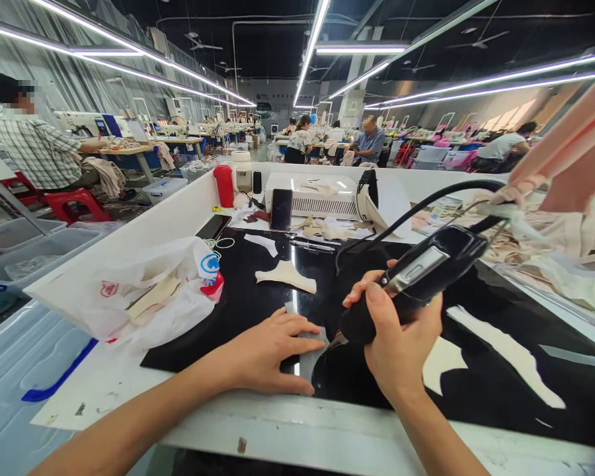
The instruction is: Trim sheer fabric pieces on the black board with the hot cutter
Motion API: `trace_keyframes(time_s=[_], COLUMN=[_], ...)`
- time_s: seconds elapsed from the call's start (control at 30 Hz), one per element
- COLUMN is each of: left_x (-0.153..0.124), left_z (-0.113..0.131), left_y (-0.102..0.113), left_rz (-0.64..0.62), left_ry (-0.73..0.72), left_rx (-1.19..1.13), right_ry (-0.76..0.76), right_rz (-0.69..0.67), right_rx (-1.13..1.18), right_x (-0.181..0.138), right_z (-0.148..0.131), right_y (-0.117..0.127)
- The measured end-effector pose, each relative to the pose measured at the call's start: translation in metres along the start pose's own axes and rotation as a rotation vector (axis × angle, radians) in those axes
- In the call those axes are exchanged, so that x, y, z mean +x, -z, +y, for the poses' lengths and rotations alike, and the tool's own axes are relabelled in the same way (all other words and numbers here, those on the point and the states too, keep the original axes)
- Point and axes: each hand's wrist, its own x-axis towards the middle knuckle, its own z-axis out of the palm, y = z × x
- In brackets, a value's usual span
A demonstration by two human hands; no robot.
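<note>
The right hand (401, 340) has its fingers wrapped firmly around a black handheld tool (421, 268), a glossy, bulky body with a silvery slide on its side, a black cable at its rear and a pointed metal tip (337, 340). That tip meets the edge of a translucent greyish piece (308, 365) with a curved outline, lying on the black sheet (228, 340) over the desk (277, 423). The left hand (272, 344) presses this piece flat, its fingers spread apart.
</note>
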Motion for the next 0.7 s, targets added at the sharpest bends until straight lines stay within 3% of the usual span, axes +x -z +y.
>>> trace_keyframes(time_s=[0.7], left_x=[0.0008], left_z=[-0.0034], left_y=[-0.0013], left_rz=[0.002], left_ry=[-0.024], left_rx=[0.007], right_ry=[-0.042], right_rz=[-0.029], right_rx=[0.037], right_x=[-0.0095], right_z=[-0.0022], right_y=[-0.0051])
